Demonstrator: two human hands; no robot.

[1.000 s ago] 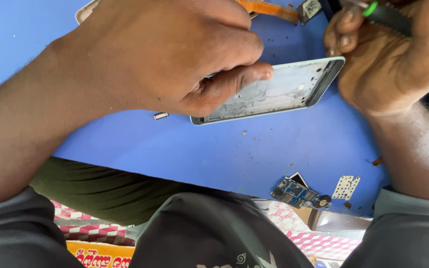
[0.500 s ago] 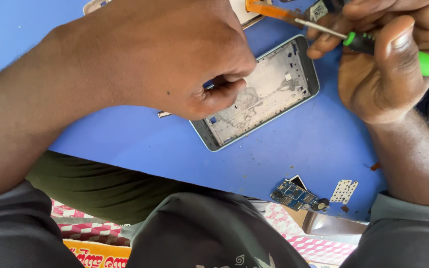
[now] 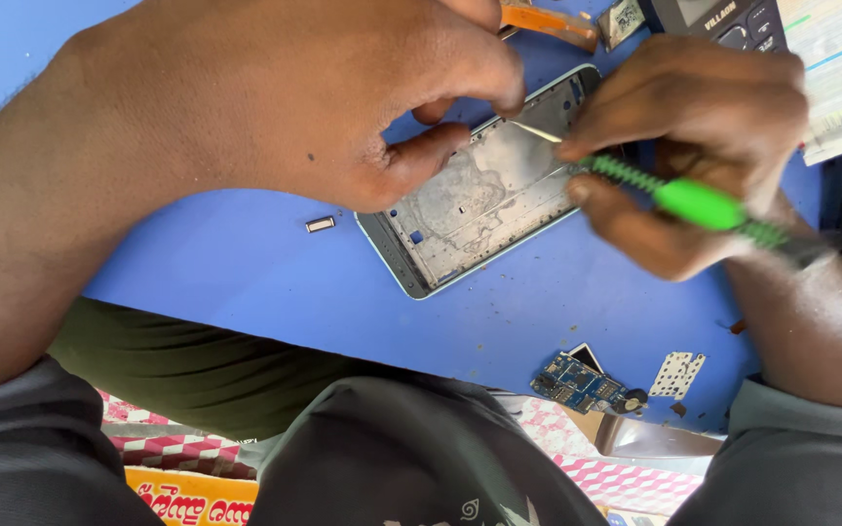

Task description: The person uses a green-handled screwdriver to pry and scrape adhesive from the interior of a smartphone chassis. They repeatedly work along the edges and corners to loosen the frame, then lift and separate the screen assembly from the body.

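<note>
Left hand [image 3: 314, 97] pinches the phone frame [image 3: 484, 190]; right hand [image 3: 694, 146], now lower, grips the screwdriver [image 3: 694, 203] inside it.

Bare blue table [image 3: 246, 282] lies open left of and below the phone frame [image 3: 484, 200], broken only by a small metal part [image 3: 321, 224]. Toward the near right edge, a blue circuit board [image 3: 582, 382] and a perforated metal shield [image 3: 679, 374] sit in the way, while orange tools [image 3: 548, 19] and a calculator [image 3: 723, 21] crowd the far side.
</note>
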